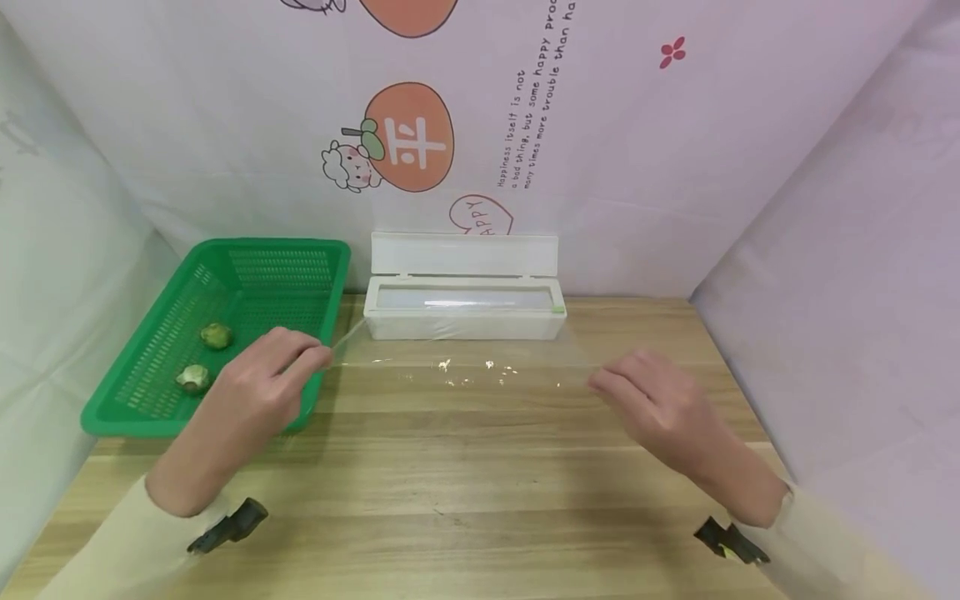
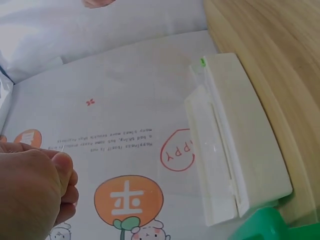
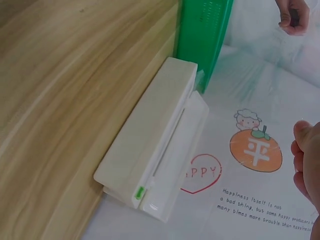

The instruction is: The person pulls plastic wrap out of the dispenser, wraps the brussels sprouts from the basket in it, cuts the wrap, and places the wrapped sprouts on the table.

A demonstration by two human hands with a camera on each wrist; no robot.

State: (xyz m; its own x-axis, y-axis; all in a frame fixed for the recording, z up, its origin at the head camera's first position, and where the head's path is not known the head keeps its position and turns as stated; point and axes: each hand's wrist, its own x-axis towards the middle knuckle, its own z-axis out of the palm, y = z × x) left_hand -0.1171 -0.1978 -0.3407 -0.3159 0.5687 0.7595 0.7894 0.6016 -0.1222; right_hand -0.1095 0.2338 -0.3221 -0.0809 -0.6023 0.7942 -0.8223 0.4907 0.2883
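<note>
Head view only: two sprouts [image 1: 216,336] in one basket [image 1: 273,243]
Left hand [image 1: 258,385], right hand [image 1: 660,408]: fingers curled, pinching one clear film [image 1: 465,367]; one dispenser [image 1: 465,285]

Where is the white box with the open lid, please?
In the head view, the white box stands far back on the table, just right of the green basket.

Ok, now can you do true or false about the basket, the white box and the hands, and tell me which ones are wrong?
1. The green basket stands left of the white box. True.
2. The white box is shut. False: its lid stands open.
3. Two round green vegetables show in the basket. True.
4. Clear film stretches between the left hand and the right hand. True.
5. The left hand holds a vegetable. False: it pinches the film.
</note>
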